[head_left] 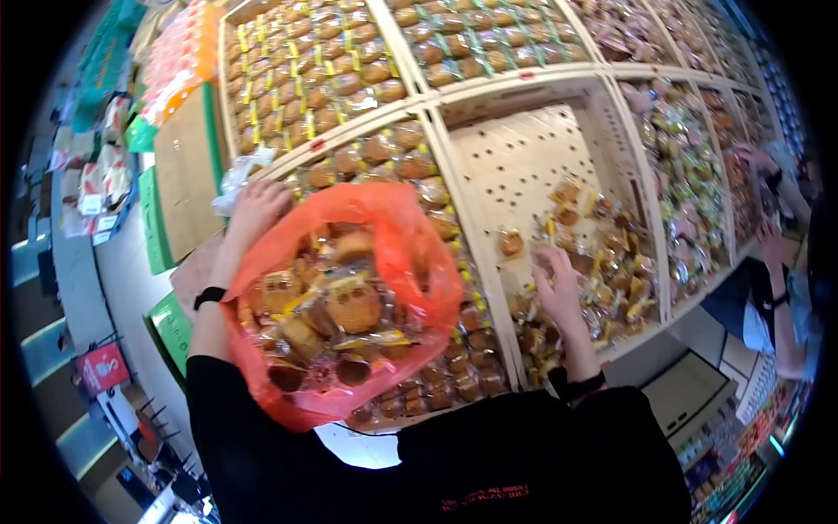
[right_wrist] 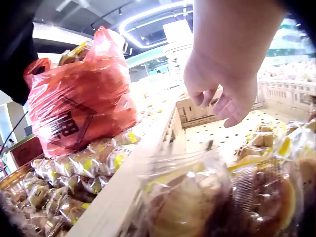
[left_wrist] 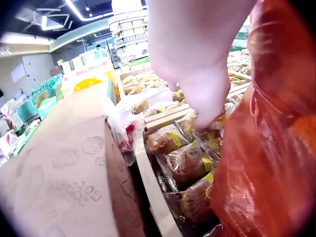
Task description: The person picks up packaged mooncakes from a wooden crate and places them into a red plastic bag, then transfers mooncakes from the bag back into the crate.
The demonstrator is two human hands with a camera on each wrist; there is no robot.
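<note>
A red plastic bag [head_left: 349,205] full of wrapped cakes [head_left: 353,304] stands on a crate of packaged cakes, its mouth wide. My left hand [head_left: 260,210] lies at the bag's upper left edge, over the crate's rim; in the left wrist view its thumb points down to wrapped cakes [left_wrist: 185,163] with yellow labels. The bag's side is right beside it. My right hand [head_left: 559,284] hangs over a half-bare crate with a perforated floor [head_left: 515,157], fingers loosely bent and nothing between them. Loose wrapped cakes [head_left: 611,297] lie heaped below and right of it.
Wooden dividers [head_left: 476,227] separate the crates. More crates of packaged snacks [head_left: 310,70] stretch behind and to the right. A cardboard box [head_left: 196,175] and a crumpled clear bag [head_left: 240,182] sit at the left. Another person's hand [head_left: 770,249] reaches in at the far right.
</note>
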